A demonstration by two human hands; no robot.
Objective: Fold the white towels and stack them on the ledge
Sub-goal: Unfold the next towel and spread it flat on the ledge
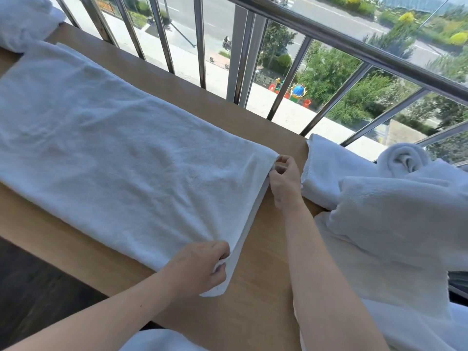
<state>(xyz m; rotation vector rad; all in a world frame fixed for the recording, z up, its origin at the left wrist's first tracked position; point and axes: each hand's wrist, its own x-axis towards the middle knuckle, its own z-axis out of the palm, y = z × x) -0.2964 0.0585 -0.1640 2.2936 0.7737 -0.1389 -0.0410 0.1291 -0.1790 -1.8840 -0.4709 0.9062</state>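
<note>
A long white towel lies flat along the wooden ledge, folded lengthwise. My left hand pinches its near right corner between thumb and fingers. At the far right corner, my right hand pinches the towel's edge. Both hands sit at the towel's right end, one toward me and one toward the railing.
A heap of loose white towels fills the ledge's right side, one rolled on top. More white cloth sits at the far left. A metal railing with glass runs behind the ledge. Another towel shows at the bottom edge.
</note>
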